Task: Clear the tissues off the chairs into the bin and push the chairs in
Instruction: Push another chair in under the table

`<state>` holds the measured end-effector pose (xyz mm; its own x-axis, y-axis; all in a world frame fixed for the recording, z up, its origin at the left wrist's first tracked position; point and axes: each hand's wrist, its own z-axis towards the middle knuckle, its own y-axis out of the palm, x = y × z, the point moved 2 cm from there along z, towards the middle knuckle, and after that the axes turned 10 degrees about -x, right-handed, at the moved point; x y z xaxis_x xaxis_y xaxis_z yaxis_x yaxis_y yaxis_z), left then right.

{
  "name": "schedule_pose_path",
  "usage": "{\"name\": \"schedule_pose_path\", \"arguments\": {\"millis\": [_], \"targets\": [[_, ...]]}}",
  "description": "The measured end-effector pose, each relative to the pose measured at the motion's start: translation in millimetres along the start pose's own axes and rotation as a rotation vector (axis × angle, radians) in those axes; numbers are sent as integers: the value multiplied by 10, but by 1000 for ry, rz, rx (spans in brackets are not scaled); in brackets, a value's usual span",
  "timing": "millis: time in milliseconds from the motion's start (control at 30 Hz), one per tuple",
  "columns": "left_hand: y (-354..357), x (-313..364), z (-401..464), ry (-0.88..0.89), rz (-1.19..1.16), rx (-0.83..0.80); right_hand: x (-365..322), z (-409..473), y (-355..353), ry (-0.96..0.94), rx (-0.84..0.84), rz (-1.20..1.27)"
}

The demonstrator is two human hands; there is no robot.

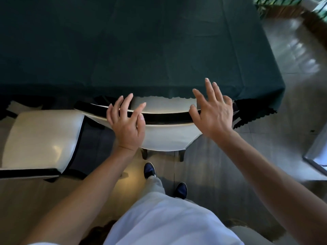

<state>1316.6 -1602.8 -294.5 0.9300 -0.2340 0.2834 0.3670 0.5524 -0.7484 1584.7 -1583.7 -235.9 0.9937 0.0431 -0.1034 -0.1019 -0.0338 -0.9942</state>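
Both hands are over the backrest of the chair straight ahead of me, and both are spread with nothing held. My left hand (126,124) has its fingers loosely fanned across the black top rail (164,117); they look to rest on it, though I cannot tell if they bear down. My right hand (213,112) is splayed wide at the rail's other end, fingers straight and lifted, seemingly just above it.

Under and beyond my hands, the near chair (168,138) has its white seat (164,105) already partly tucked beneath the dark green tablecloth (141,50), whose scalloped hem hangs just past my fingertips. I see no tissue on the strip of seat that shows.

I judge this to be the pushing-in step for this chair, at or near its end. Left of my left hand, a second chair (42,138) stands pulled out and angled away from the table, its seat bare of tissues as far as I can see. No bin is in view.

The next move calls for checking this chair sits square, then stepping left, gripping that chair's backrest with both hands, turning it to face the table and sliding it in without catching the cloth hem.
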Motion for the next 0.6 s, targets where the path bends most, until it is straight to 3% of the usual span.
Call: {"name": "schedule_pose_path", "arguments": {"millis": [167,400,600], "targets": [[61,27,106,48,22,-36,104,40,42,-36,74,11],[23,-408,415,44,44,-80,-314,200,76,-65,47,24],[-14,-435,459,57,98,-213,-320,310,102,-59,99,12]]}}
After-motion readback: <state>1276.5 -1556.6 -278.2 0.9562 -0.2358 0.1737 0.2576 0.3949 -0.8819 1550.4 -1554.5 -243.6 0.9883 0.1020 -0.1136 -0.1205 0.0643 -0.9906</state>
